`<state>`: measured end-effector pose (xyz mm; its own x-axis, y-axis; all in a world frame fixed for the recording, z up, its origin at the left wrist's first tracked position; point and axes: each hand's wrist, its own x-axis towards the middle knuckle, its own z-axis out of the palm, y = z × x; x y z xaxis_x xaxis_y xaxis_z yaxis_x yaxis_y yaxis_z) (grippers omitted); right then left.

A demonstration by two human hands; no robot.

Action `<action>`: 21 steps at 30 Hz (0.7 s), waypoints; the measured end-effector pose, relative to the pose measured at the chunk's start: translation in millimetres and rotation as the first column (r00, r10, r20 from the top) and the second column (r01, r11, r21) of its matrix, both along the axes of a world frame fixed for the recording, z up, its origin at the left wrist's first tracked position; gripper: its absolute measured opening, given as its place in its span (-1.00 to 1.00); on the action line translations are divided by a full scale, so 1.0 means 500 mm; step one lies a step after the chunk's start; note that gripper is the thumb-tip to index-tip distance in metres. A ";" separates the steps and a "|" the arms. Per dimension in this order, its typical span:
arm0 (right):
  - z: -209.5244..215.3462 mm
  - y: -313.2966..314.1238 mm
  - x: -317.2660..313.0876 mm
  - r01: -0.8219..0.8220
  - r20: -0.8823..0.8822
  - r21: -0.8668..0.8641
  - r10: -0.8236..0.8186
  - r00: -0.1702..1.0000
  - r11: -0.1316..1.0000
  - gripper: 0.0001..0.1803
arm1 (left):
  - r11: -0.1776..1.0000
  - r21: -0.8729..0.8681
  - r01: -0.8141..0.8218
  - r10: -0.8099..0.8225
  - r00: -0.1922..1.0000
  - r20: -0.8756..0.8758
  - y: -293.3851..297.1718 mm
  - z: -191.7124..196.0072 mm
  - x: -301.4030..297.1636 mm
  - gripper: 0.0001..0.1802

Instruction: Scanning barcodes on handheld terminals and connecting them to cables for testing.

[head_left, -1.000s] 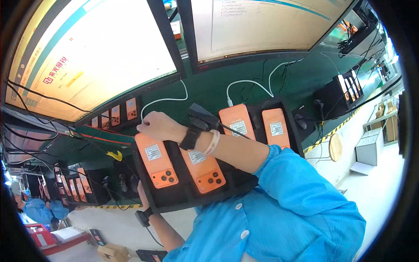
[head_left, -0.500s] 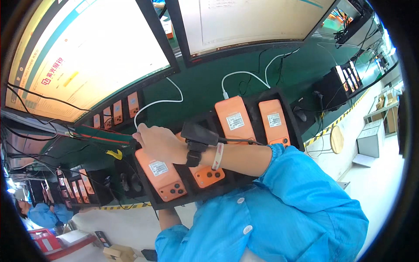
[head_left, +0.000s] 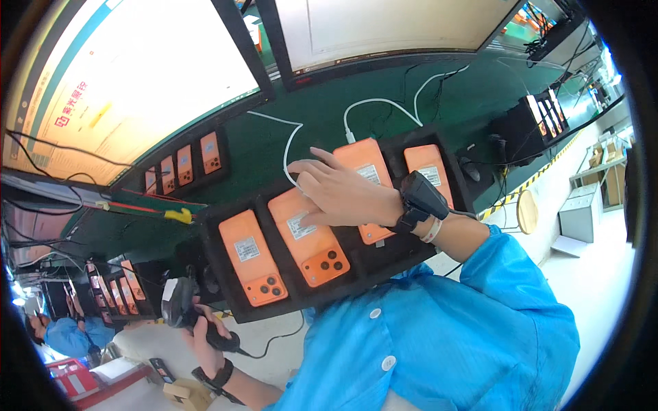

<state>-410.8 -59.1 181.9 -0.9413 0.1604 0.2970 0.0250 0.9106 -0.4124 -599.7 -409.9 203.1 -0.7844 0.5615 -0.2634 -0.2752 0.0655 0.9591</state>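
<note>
A black foam tray [head_left: 240, 312] holds several orange phones lying camera side up, each with a white label. My right hand [head_left: 343, 192] is over the upper end of the second phone from the left [head_left: 319, 243], its fingers closed round the end of a white cable [head_left: 293, 137]. Whether the plug sits in that phone is hidden by the fingers. Below the tray's left corner, my left hand [head_left: 205, 332] grips a black and grey handheld barcode scanner [head_left: 179, 305]. The leftmost phone [head_left: 247, 240] has no cable; another white cable [head_left: 349, 133] meets the third phone [head_left: 356, 157].
Two monitors [head_left: 295, 81] stand behind the tray on the green bench mat [head_left: 257, 154]. A smaller dark tray of orange phones [head_left: 209, 152] sits at the left. A black mouse [head_left: 471, 170] lies right of the tray. Another person [head_left: 75, 332] is at the far left.
My right hand has moved right with the white cable, from the leftmost phone to the second. My left hand has come out from beneath the tray, holding the barcode scanner.
</note>
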 end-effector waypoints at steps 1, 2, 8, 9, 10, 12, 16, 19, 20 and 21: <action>0.002 -0.007 -0.005 0.011 -0.012 0.016 -0.011 1.000 1.000 -0.47 | 0.991 0.091 0.098 -0.107 0.990 0.095 0.008 0.032 0.017 -0.59; -0.001 -0.009 -0.005 0.005 -0.015 0.014 -0.004 1.000 1.000 -0.47 | 0.963 0.192 0.191 -0.225 0.958 0.179 0.022 0.050 0.032 -0.62; -0.013 -0.007 0.001 0.031 -0.029 0.015 -0.031 0.999 0.999 -0.43 | 0.864 -0.066 0.498 -0.459 0.836 0.299 0.149 0.090 0.101 -0.75; -0.009 -0.009 0.003 0.038 -0.035 0.008 -0.038 0.999 0.999 -0.45 | 0.863 -0.065 0.501 -0.464 0.837 0.290 0.164 0.089 0.103 -0.75; -0.005 -0.009 0.005 0.046 -0.041 0.001 -0.045 0.998 0.999 -0.47 | 0.849 -0.088 0.520 -0.477 0.828 0.295 0.177 0.087 0.105 -0.78; -0.032 -0.001 0.001 0.010 -0.102 0.089 0.000 0.995 0.996 -0.51 | 0.805 -0.114 0.582 -0.527 0.790 0.313 0.201 0.093 0.107 -0.80; -0.039 0.001 -0.001 0.044 -0.155 0.151 -0.020 0.988 0.988 -0.55 | 0.794 -0.033 0.606 -0.541 0.731 0.416 0.242 0.088 0.113 -0.78; -0.048 0.001 0.000 0.076 -0.189 0.203 -0.037 0.981 0.976 -0.60 | 0.805 0.002 0.593 -0.504 0.683 0.529 0.257 0.090 0.118 -0.76; -0.049 0.000 -0.001 0.076 -0.193 0.202 -0.036 0.981 0.976 -0.60 | 0.805 0.000 0.593 -0.504 0.685 0.527 0.258 0.092 0.120 -0.76; -0.048 -0.001 -0.002 0.083 -0.197 0.177 -0.048 0.979 0.981 -0.63 | 0.802 -0.025 0.597 -0.492 0.683 0.541 0.259 0.094 0.123 -0.75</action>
